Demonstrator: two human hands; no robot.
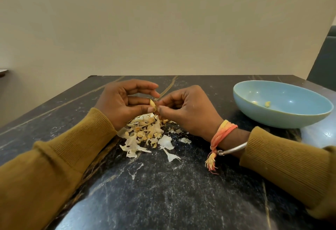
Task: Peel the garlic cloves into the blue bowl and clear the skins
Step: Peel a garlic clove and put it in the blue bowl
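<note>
Soft warm light, wide-angle edge bending

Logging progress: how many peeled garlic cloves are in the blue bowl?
2: one pale yellow peeled clove left of centre on the round blue ceramic bowl's floor, another just right. The near rim could hide more.

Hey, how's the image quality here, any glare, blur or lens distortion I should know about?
Head view: wide-angle bend curves the table edges; soft glare on the blue bowl interior and the dark tabletop beside it; both hands and the garlic skins are reasonably sharp, sleeves at the borders look stretched.
</note>
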